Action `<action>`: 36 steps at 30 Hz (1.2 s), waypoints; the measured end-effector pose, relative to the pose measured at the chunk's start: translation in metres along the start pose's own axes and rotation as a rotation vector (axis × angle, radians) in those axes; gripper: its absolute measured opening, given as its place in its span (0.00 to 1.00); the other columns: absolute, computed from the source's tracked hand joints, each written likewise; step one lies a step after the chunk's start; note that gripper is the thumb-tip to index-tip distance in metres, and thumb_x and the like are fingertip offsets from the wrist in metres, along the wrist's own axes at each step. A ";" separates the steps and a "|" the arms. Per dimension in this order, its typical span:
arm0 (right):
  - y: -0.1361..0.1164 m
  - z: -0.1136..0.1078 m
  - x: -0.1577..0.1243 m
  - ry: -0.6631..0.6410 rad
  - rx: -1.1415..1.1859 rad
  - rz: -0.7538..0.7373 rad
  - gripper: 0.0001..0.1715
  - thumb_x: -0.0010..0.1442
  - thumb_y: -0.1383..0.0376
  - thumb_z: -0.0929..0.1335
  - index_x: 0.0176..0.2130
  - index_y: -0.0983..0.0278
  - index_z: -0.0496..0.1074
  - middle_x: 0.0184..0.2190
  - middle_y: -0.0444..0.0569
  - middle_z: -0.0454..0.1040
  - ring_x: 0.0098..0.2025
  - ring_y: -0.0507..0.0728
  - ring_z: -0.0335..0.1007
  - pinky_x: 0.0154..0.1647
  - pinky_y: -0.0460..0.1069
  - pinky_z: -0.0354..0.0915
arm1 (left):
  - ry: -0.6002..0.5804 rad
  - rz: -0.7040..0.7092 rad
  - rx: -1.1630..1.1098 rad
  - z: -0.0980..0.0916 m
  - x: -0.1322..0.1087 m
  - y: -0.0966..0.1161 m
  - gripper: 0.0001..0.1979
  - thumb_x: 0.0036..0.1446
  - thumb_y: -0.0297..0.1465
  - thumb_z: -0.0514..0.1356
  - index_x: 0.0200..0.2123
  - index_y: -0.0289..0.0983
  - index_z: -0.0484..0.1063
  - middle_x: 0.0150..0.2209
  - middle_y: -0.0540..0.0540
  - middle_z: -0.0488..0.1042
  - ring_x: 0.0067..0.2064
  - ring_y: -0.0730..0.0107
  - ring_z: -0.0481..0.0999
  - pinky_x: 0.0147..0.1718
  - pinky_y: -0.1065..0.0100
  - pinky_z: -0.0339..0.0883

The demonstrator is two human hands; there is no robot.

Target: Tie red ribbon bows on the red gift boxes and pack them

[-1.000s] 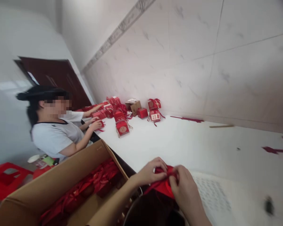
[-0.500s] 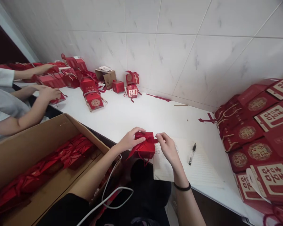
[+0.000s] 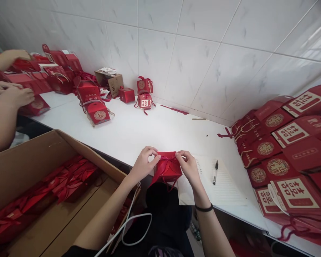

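A small red gift box [image 3: 169, 170] with a red ribbon [image 3: 166, 162] tied over its top sits at the table's front edge, between my hands. My left hand [image 3: 146, 162] pinches at the bow's left side, thumb and forefinger together. On the other side my right hand [image 3: 186, 165] pinches the ribbon at the box's upper right corner. One ribbon tail hangs down the left front of the box, and a cord loop dangles below. Lined paper [image 3: 216, 192] with handwriting lies right of the box, a black pen [image 3: 215, 173] resting on it.
A cardboard carton [image 3: 77, 137] holding several ribboned red boxes [image 3: 77, 175] stands at my left. Stacked red gift boxes [image 3: 278, 166] fill the table's right end. More red boxes [image 3: 98, 112] stand at the back left, where another person's hands [image 3: 14, 94] work. A white cable [image 3: 123, 223] crosses my lap.
The view has turned slightly right. My left hand has shifted from lying over the box top to pinching the ribbon's left side. The bow looks stretched wider between both hands.
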State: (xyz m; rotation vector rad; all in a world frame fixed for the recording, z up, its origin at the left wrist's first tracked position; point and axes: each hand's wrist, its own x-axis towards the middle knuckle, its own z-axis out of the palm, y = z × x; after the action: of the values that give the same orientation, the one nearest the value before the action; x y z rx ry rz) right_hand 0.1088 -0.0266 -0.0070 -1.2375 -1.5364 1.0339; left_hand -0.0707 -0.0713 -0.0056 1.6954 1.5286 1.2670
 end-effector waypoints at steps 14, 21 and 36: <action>0.007 0.000 -0.010 -0.030 0.091 0.113 0.18 0.52 0.52 0.66 0.23 0.64 0.66 0.25 0.44 0.67 0.30 0.54 0.62 0.33 0.48 0.58 | -0.013 0.289 0.063 -0.001 -0.005 -0.008 0.04 0.56 0.25 0.55 0.34 0.38 0.67 0.38 0.46 0.70 0.43 0.68 0.70 0.45 0.63 0.65; 0.007 0.001 -0.013 0.009 0.081 0.101 0.18 0.51 0.52 0.66 0.23 0.64 0.67 0.25 0.46 0.69 0.30 0.55 0.64 0.33 0.49 0.59 | 0.113 0.347 0.317 0.006 -0.001 -0.003 0.09 0.58 0.29 0.52 0.24 0.38 0.62 0.25 0.49 0.66 0.32 0.69 0.65 0.33 0.66 0.63; 0.005 0.013 -0.026 0.137 0.052 0.073 0.14 0.55 0.55 0.64 0.25 0.63 0.64 0.28 0.45 0.68 0.34 0.56 0.63 0.36 0.50 0.60 | 0.183 0.133 0.365 0.015 -0.003 0.004 0.02 0.53 0.28 0.53 0.28 0.39 0.60 0.23 0.53 0.67 0.25 0.75 0.67 0.27 0.72 0.62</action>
State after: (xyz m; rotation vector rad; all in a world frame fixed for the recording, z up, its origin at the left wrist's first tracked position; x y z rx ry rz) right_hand 0.0999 -0.0520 -0.0182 -1.3086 -1.3608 1.0076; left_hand -0.0555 -0.0724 -0.0094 1.9802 1.8740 1.2988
